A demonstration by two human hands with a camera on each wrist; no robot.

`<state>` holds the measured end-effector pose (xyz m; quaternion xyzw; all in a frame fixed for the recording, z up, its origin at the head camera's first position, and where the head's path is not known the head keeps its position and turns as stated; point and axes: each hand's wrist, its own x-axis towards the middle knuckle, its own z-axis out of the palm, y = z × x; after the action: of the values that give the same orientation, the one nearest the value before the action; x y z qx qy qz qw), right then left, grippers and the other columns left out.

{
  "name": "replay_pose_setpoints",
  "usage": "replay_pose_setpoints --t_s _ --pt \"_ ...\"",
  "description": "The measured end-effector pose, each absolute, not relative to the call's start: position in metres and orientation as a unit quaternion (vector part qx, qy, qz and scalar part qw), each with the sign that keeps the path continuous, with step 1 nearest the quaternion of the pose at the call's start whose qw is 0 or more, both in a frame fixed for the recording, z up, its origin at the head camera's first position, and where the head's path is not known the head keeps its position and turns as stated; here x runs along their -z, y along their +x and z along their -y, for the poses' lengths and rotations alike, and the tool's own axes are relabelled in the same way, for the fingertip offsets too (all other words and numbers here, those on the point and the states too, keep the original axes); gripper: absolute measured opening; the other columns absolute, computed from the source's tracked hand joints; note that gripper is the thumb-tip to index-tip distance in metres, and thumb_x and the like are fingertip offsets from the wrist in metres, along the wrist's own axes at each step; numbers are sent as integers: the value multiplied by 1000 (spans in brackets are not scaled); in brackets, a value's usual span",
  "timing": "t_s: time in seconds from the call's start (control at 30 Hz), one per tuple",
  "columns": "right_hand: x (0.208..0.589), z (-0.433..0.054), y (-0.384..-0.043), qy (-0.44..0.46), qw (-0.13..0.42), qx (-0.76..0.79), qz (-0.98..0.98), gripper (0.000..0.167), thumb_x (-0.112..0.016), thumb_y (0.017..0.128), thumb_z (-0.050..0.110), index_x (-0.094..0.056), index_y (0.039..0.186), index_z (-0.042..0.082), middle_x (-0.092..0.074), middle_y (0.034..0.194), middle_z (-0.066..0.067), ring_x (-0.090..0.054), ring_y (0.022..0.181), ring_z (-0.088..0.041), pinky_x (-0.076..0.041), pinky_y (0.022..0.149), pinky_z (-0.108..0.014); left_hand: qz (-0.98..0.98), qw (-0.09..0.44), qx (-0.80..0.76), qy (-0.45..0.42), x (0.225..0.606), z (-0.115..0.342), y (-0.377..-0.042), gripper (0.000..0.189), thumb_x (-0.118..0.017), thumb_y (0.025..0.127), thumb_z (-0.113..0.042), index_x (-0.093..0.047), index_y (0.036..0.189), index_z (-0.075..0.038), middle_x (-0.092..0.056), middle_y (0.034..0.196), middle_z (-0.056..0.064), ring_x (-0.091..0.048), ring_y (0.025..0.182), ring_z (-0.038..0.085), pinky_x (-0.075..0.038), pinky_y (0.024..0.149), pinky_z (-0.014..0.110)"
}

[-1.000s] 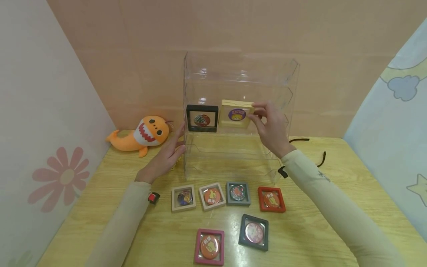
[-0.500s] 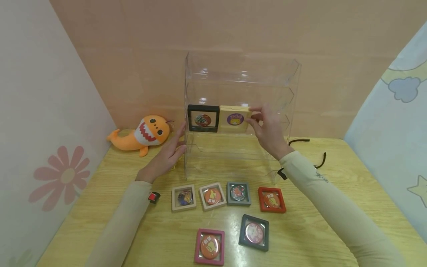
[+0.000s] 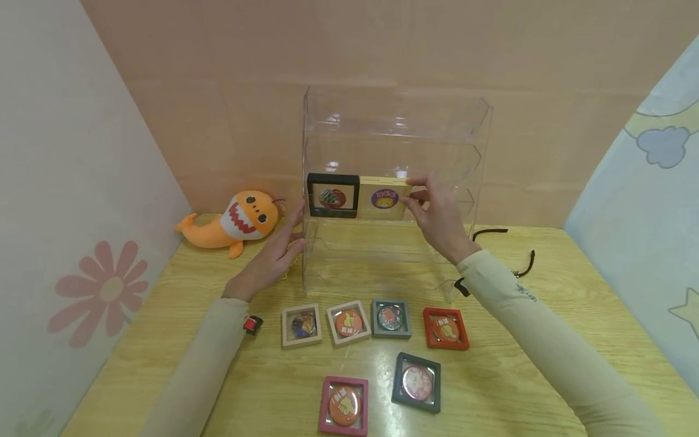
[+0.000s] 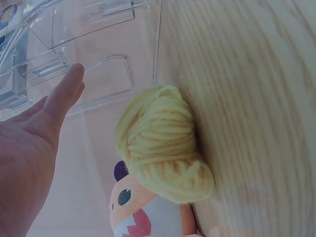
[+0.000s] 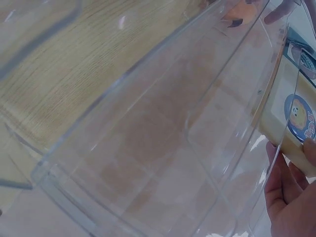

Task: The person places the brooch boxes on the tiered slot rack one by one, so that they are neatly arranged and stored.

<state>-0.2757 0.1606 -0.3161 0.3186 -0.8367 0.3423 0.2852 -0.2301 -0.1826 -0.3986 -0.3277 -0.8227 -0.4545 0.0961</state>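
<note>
On a shelf of the clear acrylic rack [image 3: 382, 137], a pale yellow display frame [image 3: 384, 198] with a purple badge stands upright. Its left edge meets a black frame [image 3: 333, 195]. My right hand [image 3: 441, 220] pinches the yellow frame by its right edge, between thumb and fingers; the right wrist view shows the yellow frame [image 5: 295, 106] behind clear panels. With fingers extended, my left hand [image 3: 271, 255] rests against the rack's left side. In the left wrist view, that hand [image 4: 37, 143] is beside the rack's panels, its palm partly visible.
Several framed badges lie on the wooden table, among them a red frame [image 3: 445, 328], a pink frame [image 3: 343, 405] and a dark grey frame [image 3: 417, 383]. An orange shark plush [image 3: 232, 220] sits left of the rack, near a yellow yarn bundle [image 4: 160, 143].
The yellow frame has come down and left, from tilted above the shelf to upright beside the black frame, with my right hand moving along. My left hand has stayed against the rack.
</note>
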Motion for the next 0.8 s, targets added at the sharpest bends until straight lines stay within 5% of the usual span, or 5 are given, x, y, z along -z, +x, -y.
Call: replay_pose_setpoints --t_s 0.3,0.6,0.8 --pt "316 -164 -275 318 284 -355 832 44 -76 90 5 -54 128 -1 -65 120 -14 -73 89 -26 -56 67 -39 822 94 458 -325 401 184 -229 75 -45 108 -5 2 164 -22 -2 169 0 -21 151 28 -36 111 57" --pt "312 -166 -271 316 299 -358 826 44 -77 91 7 -54 129 0 -66 122 -12 -70 94 -27 -55 70 -45 825 91 456 -320 400 186 -227 75 -43 109 -12 4 164 -30 0 169 -6 -20 152 26 -36 111 58" --pt "308 -169 -263 314 324 -366 814 41 -76 91 5 -57 127 -3 -67 119 -14 -65 97 -28 -54 74 -35 825 96 453 -323 401 186 -228 74 -43 109 -13 3 164 -30 0 169 -7 -20 152 26 -36 111 59"
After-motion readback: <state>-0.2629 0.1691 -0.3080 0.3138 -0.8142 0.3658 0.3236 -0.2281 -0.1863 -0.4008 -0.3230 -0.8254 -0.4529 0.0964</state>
